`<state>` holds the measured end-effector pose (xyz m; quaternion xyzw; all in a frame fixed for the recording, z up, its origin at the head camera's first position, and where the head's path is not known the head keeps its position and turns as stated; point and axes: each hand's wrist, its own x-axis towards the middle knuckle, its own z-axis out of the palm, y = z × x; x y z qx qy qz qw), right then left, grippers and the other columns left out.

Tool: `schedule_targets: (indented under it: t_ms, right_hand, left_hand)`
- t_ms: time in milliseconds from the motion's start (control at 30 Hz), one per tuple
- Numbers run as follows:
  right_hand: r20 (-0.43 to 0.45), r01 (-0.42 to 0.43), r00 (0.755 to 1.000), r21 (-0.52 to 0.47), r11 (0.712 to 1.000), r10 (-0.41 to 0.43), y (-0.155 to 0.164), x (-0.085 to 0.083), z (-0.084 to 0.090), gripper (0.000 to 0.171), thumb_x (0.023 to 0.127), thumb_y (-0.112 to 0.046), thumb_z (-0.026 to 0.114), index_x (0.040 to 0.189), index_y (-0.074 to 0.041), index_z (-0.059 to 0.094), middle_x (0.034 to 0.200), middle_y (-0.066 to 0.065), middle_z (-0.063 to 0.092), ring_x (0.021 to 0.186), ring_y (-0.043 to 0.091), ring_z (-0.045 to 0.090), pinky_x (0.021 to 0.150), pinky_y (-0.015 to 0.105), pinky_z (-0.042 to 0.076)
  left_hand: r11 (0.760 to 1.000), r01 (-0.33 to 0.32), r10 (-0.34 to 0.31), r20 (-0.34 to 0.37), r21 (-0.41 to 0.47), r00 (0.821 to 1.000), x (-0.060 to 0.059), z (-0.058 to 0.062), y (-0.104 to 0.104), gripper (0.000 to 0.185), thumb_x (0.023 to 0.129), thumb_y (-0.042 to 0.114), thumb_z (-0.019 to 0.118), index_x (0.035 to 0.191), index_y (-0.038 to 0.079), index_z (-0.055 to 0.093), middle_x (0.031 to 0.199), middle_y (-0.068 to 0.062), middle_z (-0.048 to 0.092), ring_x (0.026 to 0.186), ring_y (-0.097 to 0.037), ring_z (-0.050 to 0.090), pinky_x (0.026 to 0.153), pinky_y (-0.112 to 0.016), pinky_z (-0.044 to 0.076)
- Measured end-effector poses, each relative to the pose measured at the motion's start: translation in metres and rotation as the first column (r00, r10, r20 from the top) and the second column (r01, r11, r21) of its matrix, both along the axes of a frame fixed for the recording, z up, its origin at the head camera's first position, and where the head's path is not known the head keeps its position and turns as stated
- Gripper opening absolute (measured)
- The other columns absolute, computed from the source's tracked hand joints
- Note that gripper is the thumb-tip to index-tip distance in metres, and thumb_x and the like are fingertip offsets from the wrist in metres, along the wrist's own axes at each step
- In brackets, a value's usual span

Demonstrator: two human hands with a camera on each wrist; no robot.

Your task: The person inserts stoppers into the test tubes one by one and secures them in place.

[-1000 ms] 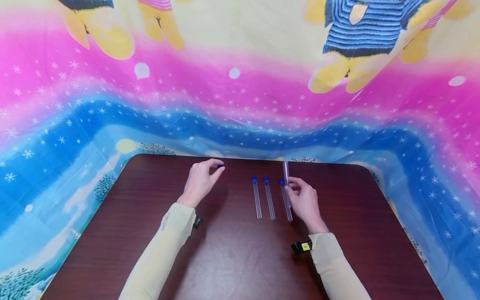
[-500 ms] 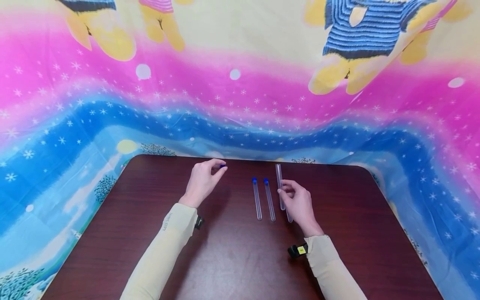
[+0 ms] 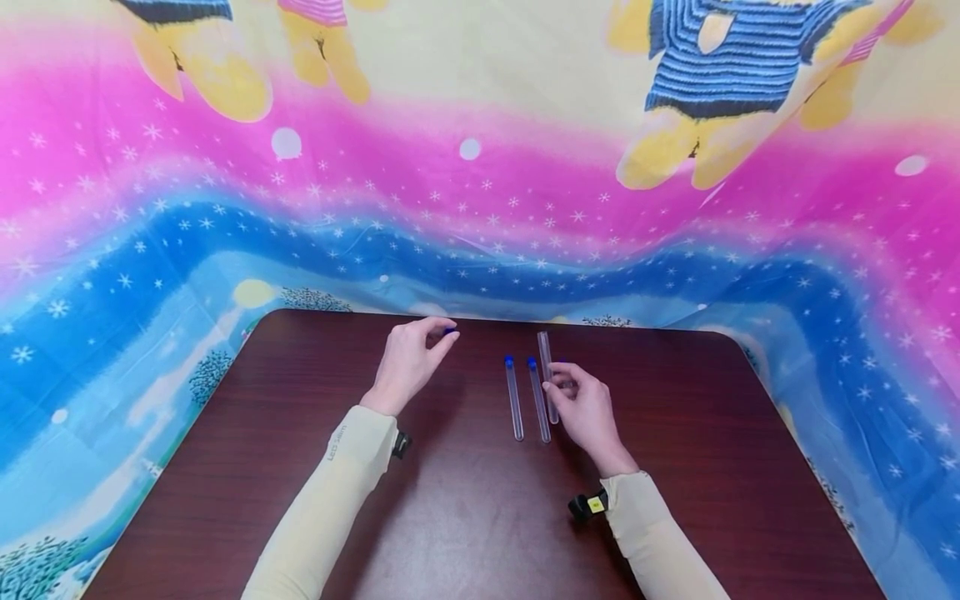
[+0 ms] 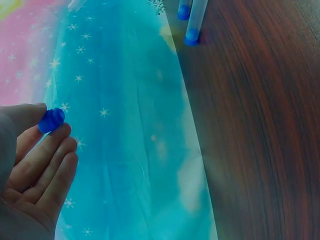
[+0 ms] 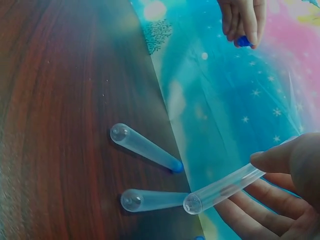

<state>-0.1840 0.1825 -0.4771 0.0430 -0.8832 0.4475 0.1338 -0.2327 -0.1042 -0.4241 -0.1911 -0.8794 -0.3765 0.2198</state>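
Head view: my right hand (image 3: 588, 408) covers the third capped tube; only a bit of its blue cap (image 3: 562, 364) peeks past the fingers. The uncapped tube (image 3: 547, 377) is partly hidden in my grip. Left wrist view: two capped tubes (image 4: 192, 22) cut off by the top edge. Right wrist view: left hand (image 5: 242, 20) cropped at top, its loose cap (image 5: 243, 41) half hidden by fingers. Worktop (image 3: 465, 517) runs off the bottom edge.

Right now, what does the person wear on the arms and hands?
Both arms wear long, close-fitting pale cream sleeves reaching the wrists. The left sleeve carries small grey lettering near its cuff. A small black device sits at each wrist; the one by the right sleeve shows a yellow patch. The left hand and right hand are bare.
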Motion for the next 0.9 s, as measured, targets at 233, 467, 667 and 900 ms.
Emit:
schedule_targets:
  t_ms: [233,467,667,900]
  right_hand:
    - [0.028,-0.024,0.999,-0.017,1.0,0.025,-0.007,0.002,-0.002,0.027,0.094,-0.009,0.074,0.122,-0.009,0.071,0.099,0.006,0.072,0.08,0.018,0.07,0.069,0.034,0.059]
    - [0.014,-0.055,0.998,-0.041,0.998,0.056,-0.013,0.003,-0.003,0.028,0.093,-0.007,0.076,0.12,-0.007,0.071,0.096,0.006,0.073,0.079,0.018,0.071,0.068,0.034,0.059]
    - [0.016,-0.075,0.997,-0.056,0.996,0.076,-0.018,0.005,-0.006,0.029,0.092,-0.007,0.077,0.12,-0.009,0.072,0.096,0.004,0.072,0.078,0.017,0.071,0.067,0.033,0.059]
    - [0.026,-0.108,0.994,-0.059,0.992,0.11,-0.028,0.007,-0.008,0.027,0.093,-0.008,0.076,0.12,-0.011,0.072,0.095,0.002,0.072,0.078,0.015,0.07,0.065,0.032,0.058]
  left_hand:
    - [1.0,0.001,-0.001,0.003,-0.003,1.0,0.001,0.002,0.004,0.02,0.095,0.021,0.076,0.112,0.01,0.077,0.102,-0.007,0.076,0.086,-0.016,0.071,0.076,-0.033,0.056]
    - [1.0,0.021,-0.021,-0.009,0.015,1.0,0.001,0.003,0.008,0.02,0.094,0.019,0.077,0.111,0.01,0.077,0.102,-0.006,0.076,0.087,-0.019,0.071,0.078,-0.038,0.058]
    - [1.0,0.02,-0.02,-0.016,0.01,1.0,0.0,0.004,0.011,0.02,0.094,0.019,0.077,0.111,0.009,0.078,0.103,-0.006,0.076,0.089,-0.018,0.071,0.081,-0.036,0.057]
    - [0.999,0.037,-0.037,-0.012,0.021,0.999,0.001,0.007,0.016,0.021,0.094,0.019,0.077,0.113,0.009,0.077,0.105,-0.006,0.076,0.095,-0.023,0.072,0.086,-0.037,0.056]
